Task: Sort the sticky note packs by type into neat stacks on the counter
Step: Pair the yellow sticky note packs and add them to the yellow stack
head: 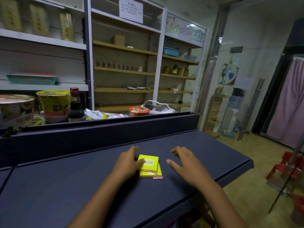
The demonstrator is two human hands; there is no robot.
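We see two yellow sticky note packs (150,167) stacked one on the other on the dark blue surface (65,186), the upper pack (148,162) turned a little askew so that the lower pack (152,173) peeks out at its near and right edges, with a thin pinkish strip showing along the bottom of the pile. The left hand (127,162) sits at the pile's left side: its thumb lies on the top pack's left edge, over the yellow cover beside the small printed label, and its fingers (134,148) curl round the far left corner, so we call it a pinch on the upper pack. The right hand (184,163) hovers to the right of the pile, apart from it, with its fingers (175,151) spread and loosely bent, holding nothing; its thumb points toward the packs without reaching them. Beyond the fingers, past a raised dark ledge, we spot instant noodle cups (53,102), a dark sauce bottle (76,107) and a red noodle bowl (139,111), and behind those stand mostly bare shelves (125,69). Away to the right of the right hand, down on the floor, a red plastic stool (286,165) shows.
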